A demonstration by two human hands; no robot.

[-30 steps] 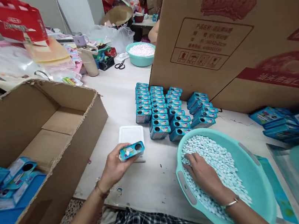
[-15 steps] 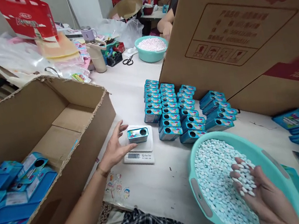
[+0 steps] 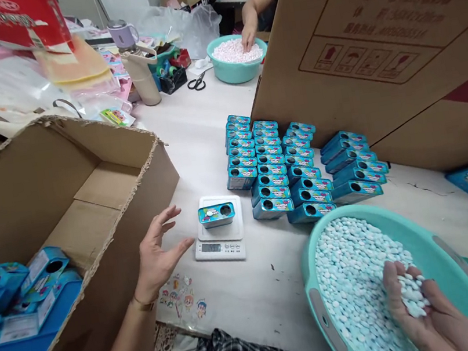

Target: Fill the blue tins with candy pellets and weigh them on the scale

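Note:
A small blue tin with a dark round hole in its top stands upright on the pan of a white digital scale. Just left of the scale, my left hand is open, thumb and fingers apart and touching nothing. My right hand is palm up over a turquoise basin, its fingers curled around a heap of pale blue candies. Many more loose candies fill the basin. Several rows of blue tins stand behind the scale and basin.
On the left is an open cardboard box with blue tins inside. A large carton walls off the back right. Farther back are scissors, a tumbler and another basin, with a co-worker's hand in its pink candies.
My left hand has drawn back leftward from the tin. My right hand's fingers have curled more around the candies. The co-worker's hand now reaches into the far basin.

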